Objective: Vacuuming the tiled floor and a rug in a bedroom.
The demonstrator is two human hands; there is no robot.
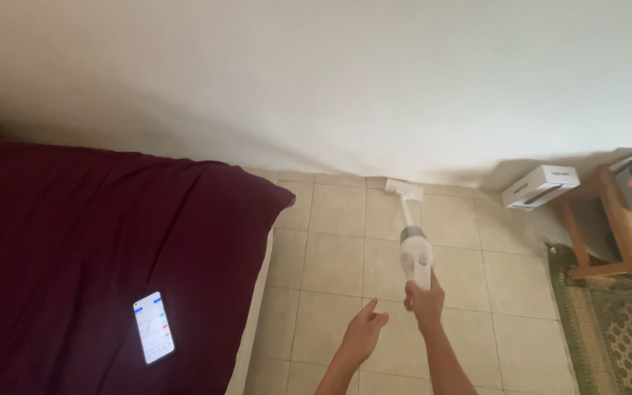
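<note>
My right hand (426, 301) is closed tight around the handle of the white plastic stick vacuum (414, 249), which points up to twelve o'clock, its flat head (404, 190) touching the bottom of the pale wall (330, 80). My left hand (366, 333) is open and holds nothing, fingers loose, just beside the right one. I think a hard push could bang the head on the wall. At nine o'clock the dark red bed cover (96, 249) hangs near, with a lit phone (154, 328) on it. At two o'clock sit a white box (540, 186) and a wooden table (627, 234). The beige tile floor (330, 249) between them is open room.
</note>
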